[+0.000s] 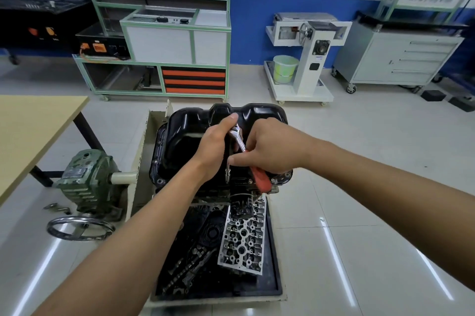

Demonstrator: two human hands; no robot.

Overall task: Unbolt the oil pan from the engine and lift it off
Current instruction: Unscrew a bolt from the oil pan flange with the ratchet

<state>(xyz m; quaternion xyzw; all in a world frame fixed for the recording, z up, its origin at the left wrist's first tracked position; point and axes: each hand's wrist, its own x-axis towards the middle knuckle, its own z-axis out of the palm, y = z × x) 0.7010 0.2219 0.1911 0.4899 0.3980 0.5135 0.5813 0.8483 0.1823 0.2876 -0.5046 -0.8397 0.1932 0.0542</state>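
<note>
Clearly, the oil pan (180,135) is glossy black, with a holed flange.

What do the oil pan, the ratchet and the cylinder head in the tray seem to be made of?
Oil pan: likely pressed steel, painted glossy black; it shows sharp reflections. Ratchet: bright chromed steel shank, with a red grip, probably plastic or rubber. Cylinder head: seemingly cast aluminium, pale grey and matt.

The oil pan (205,135) sits on the engine (246,184), above a tray (273,264).
</note>
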